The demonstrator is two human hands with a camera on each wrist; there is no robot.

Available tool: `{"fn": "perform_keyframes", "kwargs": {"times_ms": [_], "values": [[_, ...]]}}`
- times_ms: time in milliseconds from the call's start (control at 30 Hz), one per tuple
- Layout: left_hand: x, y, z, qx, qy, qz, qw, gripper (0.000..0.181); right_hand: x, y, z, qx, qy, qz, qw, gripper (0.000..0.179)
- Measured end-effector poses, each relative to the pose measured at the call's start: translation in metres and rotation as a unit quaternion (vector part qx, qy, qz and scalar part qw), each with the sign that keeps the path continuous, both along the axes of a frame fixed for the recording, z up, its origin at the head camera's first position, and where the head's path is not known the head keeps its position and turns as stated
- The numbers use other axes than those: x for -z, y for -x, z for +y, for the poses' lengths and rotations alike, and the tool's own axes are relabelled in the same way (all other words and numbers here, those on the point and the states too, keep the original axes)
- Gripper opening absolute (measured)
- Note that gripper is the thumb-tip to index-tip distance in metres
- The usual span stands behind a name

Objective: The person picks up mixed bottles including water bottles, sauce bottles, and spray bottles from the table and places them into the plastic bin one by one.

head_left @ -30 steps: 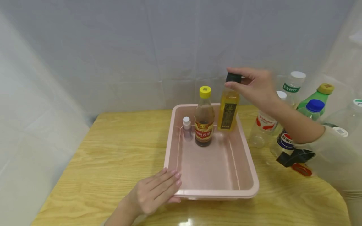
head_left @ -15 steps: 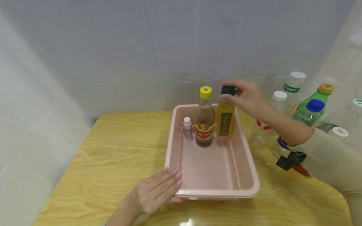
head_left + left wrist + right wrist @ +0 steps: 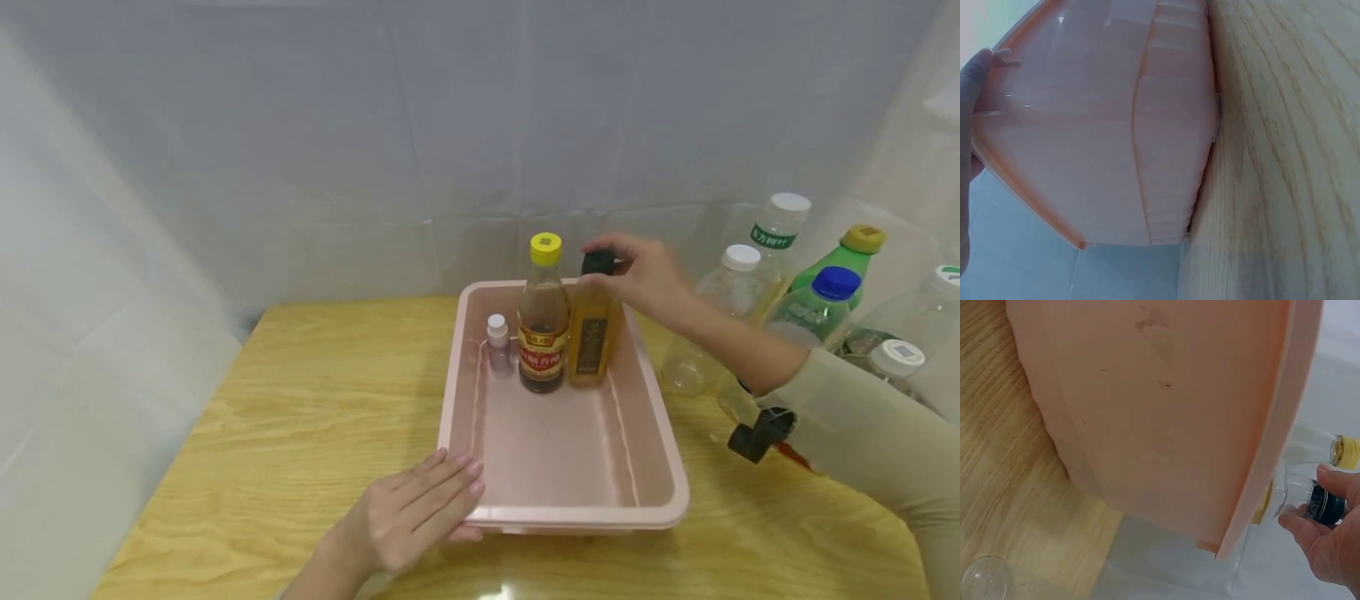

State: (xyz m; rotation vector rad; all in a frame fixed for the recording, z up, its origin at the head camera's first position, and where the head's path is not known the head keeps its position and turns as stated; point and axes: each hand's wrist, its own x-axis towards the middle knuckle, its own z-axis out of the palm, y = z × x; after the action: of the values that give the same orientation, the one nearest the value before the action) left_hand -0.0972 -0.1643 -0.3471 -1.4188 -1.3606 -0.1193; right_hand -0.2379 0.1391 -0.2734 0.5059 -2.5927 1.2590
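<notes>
Dark-capped amber bottle [image 3: 591, 346] lower in pink tub [image 3: 577, 516], less tilted, closer beside yellow-capped bottle [image 3: 543, 333], right hand [image 3: 651, 280] down with it

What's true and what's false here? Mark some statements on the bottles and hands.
The right hand holds the dark-capped bottle by its top. True.
The yellow-capped bottle stands between the small white-capped bottle and the dark-capped bottle. True.
The small white-capped bottle lies on its side. False: it stands upright.
Both hands hold bottles. False: the left hand rests on the pink tub at its near left corner.
The blue-capped bottle is outside the tub. True.
</notes>
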Motion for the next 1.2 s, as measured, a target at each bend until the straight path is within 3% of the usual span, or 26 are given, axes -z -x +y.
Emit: {"fn": "perform_keyframes", "kwargs": {"times_ms": [433,1033,1200], "values": [[0.007,0.001,-0.001,0.006,-0.003,-0.001,1.0000,0.036,0.014,0.003,-0.002,-0.008,0.002,-0.052,0.9986,0.044],[-0.001,-0.001,0.001,0.001,-0.001,-0.001,1.0000,0.034,0.017,0.002,-0.004,-0.007,-0.001,-0.036,0.9993,0.056],[0.001,0.000,0.001,0.006,-0.004,-0.006,1.0000,0.035,0.017,-0.002,-0.003,-0.016,-0.014,-0.027,0.9994,0.058]]}}
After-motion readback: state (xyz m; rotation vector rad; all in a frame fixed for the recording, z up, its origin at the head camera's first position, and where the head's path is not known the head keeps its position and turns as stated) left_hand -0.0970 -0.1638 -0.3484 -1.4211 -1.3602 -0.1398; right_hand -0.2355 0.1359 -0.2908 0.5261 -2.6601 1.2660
